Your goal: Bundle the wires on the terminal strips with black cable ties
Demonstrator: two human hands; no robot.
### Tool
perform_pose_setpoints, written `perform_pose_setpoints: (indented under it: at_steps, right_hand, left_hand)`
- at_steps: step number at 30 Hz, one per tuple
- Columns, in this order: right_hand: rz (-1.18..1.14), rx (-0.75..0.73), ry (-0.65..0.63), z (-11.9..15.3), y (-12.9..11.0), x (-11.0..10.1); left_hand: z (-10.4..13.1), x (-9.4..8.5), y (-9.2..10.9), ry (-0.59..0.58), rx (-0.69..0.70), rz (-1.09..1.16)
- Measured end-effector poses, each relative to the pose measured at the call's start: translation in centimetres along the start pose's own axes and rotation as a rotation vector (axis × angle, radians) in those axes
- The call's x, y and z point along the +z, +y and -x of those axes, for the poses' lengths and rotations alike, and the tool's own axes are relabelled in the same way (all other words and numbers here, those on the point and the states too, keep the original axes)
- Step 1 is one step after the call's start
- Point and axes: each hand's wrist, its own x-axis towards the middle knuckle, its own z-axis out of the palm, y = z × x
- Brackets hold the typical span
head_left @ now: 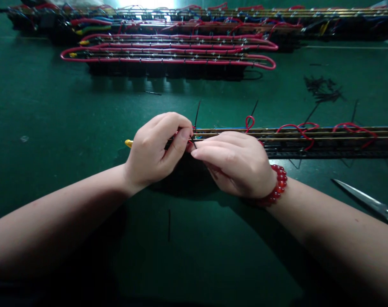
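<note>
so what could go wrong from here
The thin black strip at the fingertips of the left hand and right hand could slip, being so narrow. The raised red wire might snag on the beaded bracelet. The pointed metal blade, lying near the right forearm, could scratch it if the arm swings outward.

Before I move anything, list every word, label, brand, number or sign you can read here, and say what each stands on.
None: no text is readable anywhere in this view.
Near wired strip: no lettering can be made out.
Red-cabled assembly at the back: any markings are too small or blurred to read.
Metal blade at right: no legible marking.
</note>
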Motion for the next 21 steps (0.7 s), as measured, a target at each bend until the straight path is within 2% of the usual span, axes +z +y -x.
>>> perform_pose_setpoints:
  at_steps: [4,8,16,21]
  right_hand:
    - [0.064,-0.054,0.005,-0.07,0.01,0.00]
    - [0.069,-0.047,-0.008,0.04,0.02,0.03]
    - [-0.014,0.247,0.119,-0.04,0.48,0.25]
    - [-0.033,0.264,0.124,0.11,0.77,0.33]
  left_hand:
    - [-0.11,-0.09,-0.05,-0.038,0.022,-0.012]
    - [-0.15,0.03,-0.16,-0.070,0.026,-0.047]
    - [0.03,0.40,-0.72,-0.121,0.065,-0.068]
    - [-0.02,0.36,-0.78,-0.120,0.098,-0.068]
